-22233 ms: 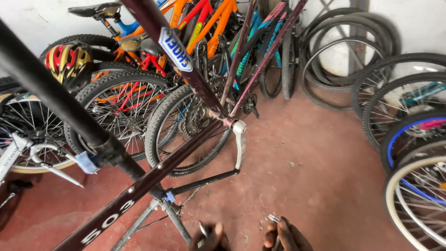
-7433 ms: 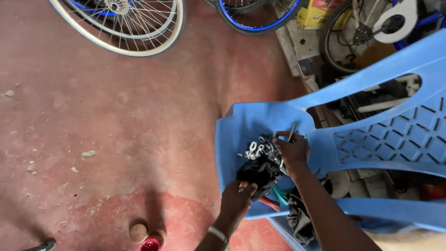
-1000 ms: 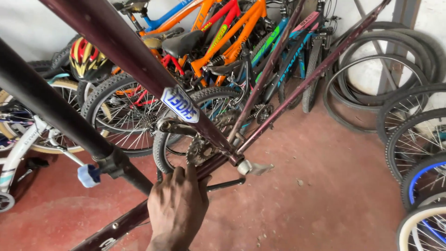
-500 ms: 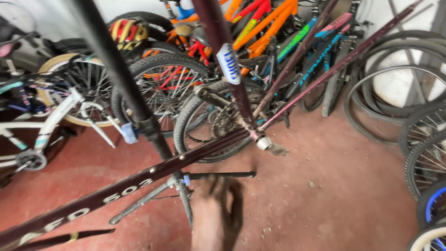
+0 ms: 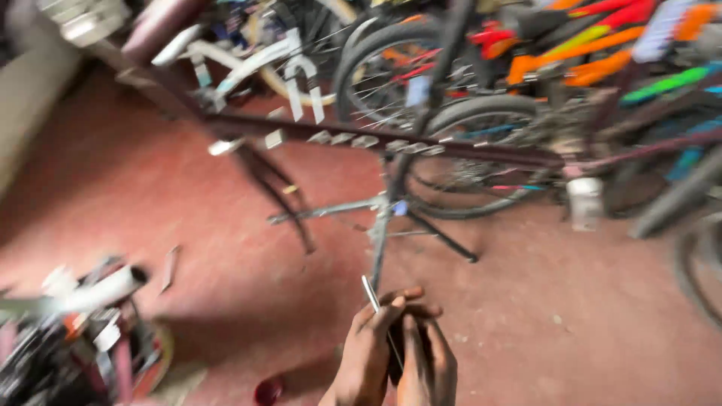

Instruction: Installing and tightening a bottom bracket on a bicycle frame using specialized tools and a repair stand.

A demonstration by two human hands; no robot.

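Two hands are pressed together low in the middle, the left hand [image 5: 366, 353] and right hand [image 5: 427, 359] pinching one thin metal rod [image 5: 374, 298] below one dark maroon bike frame [image 5: 391, 143], where half a second ago only one hand showed.

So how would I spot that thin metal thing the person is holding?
Start at the dark maroon bike frame across the middle, then drop straight down over the red floor to the two hands at the bottom edge. The slim silver rod sticks up from their fingers, the only shiny thing there.
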